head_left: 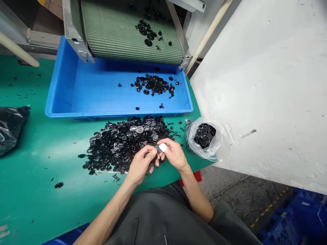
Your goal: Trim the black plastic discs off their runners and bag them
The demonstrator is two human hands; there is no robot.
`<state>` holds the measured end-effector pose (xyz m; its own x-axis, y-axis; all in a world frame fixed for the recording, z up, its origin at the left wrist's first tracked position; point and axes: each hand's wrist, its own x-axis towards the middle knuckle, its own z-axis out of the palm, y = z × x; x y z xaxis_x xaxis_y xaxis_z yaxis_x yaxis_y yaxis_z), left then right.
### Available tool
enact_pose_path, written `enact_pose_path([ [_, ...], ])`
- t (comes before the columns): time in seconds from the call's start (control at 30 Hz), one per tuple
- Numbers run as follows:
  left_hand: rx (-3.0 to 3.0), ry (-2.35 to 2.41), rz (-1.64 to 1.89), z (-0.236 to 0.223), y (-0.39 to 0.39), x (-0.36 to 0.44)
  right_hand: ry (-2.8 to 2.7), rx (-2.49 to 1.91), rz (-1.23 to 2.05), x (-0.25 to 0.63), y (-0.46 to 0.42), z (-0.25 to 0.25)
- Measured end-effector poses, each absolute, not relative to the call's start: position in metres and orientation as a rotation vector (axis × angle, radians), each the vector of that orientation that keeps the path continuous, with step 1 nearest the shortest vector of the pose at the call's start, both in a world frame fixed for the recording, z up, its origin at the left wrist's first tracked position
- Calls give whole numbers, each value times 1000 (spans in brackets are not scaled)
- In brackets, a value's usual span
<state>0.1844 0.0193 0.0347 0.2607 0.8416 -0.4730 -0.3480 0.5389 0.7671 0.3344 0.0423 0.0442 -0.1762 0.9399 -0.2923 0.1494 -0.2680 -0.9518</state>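
My left hand (pixel 141 164) is closed, its thumb and fingers pinching small black plastic discs. Closed too, my right hand (pixel 175 154) meets it, with fingertips on the same black parts. Something white (pixel 162 147) shows at the right thumb; I cannot tell if it is a wrap on the thumb or a held scrap. My fingers partly hide the parts between them. Just beyond and to the left of both hands spreads a big heap of black plastic discs (pixel 114 143), mixed with thin stick-like bits.
A blue tray (pixel 84 92) behind the heap holds more black parts, below a green conveyor belt (pixel 114 37) carrying several. An open plastic bag (pixel 190 143) of black discs stands right, beside a white panel (pixel 268 85). A dark bag (pixel 12 127) lies on the green table (pixel 33 163).
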Motion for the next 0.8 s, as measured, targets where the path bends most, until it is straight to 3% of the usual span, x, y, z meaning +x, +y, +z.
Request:
enact_pose_path([
  [0.37, 409, 1012, 917, 62, 10, 190, -1119, -1357, 1536, 342, 29, 59],
  [0.8, 356, 1025, 905, 95, 5, 185, -1309, -1346, 1447, 355, 25, 77],
])
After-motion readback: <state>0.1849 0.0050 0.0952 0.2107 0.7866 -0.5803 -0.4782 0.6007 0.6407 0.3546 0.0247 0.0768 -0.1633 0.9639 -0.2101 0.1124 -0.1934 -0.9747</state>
